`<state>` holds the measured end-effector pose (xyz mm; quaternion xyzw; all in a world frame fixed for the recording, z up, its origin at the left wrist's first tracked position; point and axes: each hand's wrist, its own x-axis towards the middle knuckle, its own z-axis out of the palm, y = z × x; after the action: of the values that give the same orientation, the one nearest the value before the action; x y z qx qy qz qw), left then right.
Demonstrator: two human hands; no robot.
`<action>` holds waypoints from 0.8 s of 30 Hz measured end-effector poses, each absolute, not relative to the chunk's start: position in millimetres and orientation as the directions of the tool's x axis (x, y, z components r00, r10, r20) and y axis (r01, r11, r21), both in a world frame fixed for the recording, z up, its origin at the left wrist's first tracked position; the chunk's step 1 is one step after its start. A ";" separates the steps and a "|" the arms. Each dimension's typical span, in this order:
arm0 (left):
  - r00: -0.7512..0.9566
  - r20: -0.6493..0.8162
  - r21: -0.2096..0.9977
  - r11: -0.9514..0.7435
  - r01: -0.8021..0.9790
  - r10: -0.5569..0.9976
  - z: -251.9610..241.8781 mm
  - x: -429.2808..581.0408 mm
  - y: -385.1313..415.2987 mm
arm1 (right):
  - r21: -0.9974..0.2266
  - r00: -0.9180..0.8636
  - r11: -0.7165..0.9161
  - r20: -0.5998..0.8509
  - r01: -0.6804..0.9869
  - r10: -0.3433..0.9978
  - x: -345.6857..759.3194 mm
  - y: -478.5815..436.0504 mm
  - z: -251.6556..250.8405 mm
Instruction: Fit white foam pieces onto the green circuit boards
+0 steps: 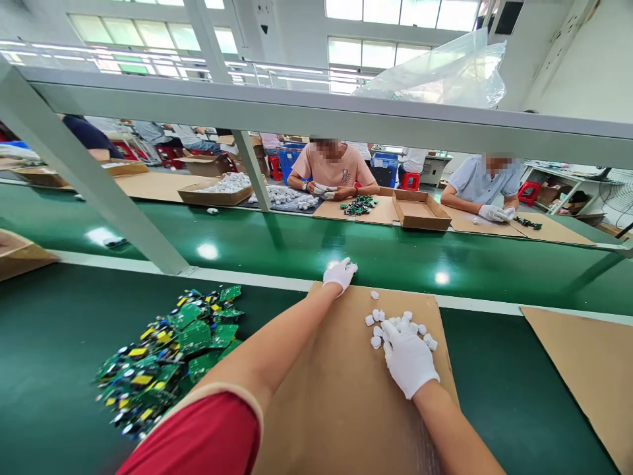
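Both my hands wear white gloves. My left hand [339, 273] reaches far forward to the far edge of a brown cardboard sheet [341, 396], next to the green conveyor belt [346, 254]; its fingers are curled around a small white piece. My right hand [406, 356] rests on a cluster of small white plastic caps [398, 325] on the cardboard, fingers pressed down among them. A heap of green circuit boards [168, 356] with yellow and blue parts lies to the left on the dark green bench.
A second cardboard sheet [588, 369] lies at right. A grey metal frame bar [316, 119] crosses overhead with a slanted post [93, 191]. Across the belt two people sit with an open cardboard box [420, 212], boards and white parts.
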<state>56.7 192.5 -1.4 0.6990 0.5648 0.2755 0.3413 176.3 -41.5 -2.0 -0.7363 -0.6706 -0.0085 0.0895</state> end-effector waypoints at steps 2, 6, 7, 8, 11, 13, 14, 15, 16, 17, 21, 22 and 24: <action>0.181 0.006 0.752 -0.124 0.648 0.983 -3.8 52.0 195.4 | -0.131 0.113 -0.096 0.127 0.987 0.985 176.4 -41.7 -0.9; 0.222 0.039 0.730 -0.179 0.659 0.974 1.5 39.9 186.6 | -0.160 0.150 -0.129 0.131 0.979 0.980 177.7 -43.0 0.5; 0.243 0.044 0.733 -0.196 0.652 0.969 4.5 35.2 181.6 | -0.173 0.154 -0.131 0.127 0.976 0.980 178.2 -43.6 1.1; 0.268 0.046 0.739 -0.213 0.639 0.962 7.9 29.3 175.6 | -0.185 0.159 -0.135 0.121 0.973 0.980 178.7 -44.2 1.9; 0.375 0.033 0.775 -0.261 0.575 0.926 19.3 2.8 151.3 | -0.196 0.201 -0.180 0.094 0.964 0.975 180.0 -46.7 5.5; 0.460 0.012 0.803 -0.282 0.524 0.888 27.0 -22.9 131.2 | -0.197 0.237 -0.218 0.080 0.956 0.968 180.1 -48.7 8.1; 0.495 -0.002 0.815 -0.285 0.504 0.869 30.9 -37.7 120.6 | -0.196 0.231 -0.213 0.079 0.957 0.970 179.9 -49.9 9.1; 0.524 -0.017 0.821 -0.287 0.494 0.852 35.0 -53.5 110.0 | -0.188 0.204 -0.186 0.082 0.965 0.976 179.3 -51.1 10.0; 0.548 -0.034 0.818 -0.291 0.495 0.836 39.3 -69.9 99.6 | -0.171 0.162 -0.145 0.089 0.974 0.983 178.6 -52.3 10.6; 0.565 -0.050 0.806 -0.301 0.510 0.823 43.8 -86.4 89.7 | -0.149 0.122 -0.107 0.097 0.983 0.988 177.7 -53.3 11.0; 0.529 -0.110 0.608 -0.364 0.705 0.842 62.4 -145.8 57.8 | -0.081 0.158 -0.153 0.073 0.985 0.985 178.3 -53.2 10.7; 0.499 -0.123 0.530 -0.369 0.764 0.857 65.9 -157.9 51.6 | -0.097 0.201 -0.194 0.065 0.976 0.977 180.8 -52.0 10.1; 0.482 -0.140 0.370 -0.406 0.836 0.865 69.5 -178.0 39.9 | -0.186 0.240 -0.223 0.077 0.957 0.968 189.3 -49.3 8.2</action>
<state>-178.0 39.9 69.5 0.8375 0.5076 0.0369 0.1988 189.3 -49.3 8.2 -0.7814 -0.6157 0.0274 0.0973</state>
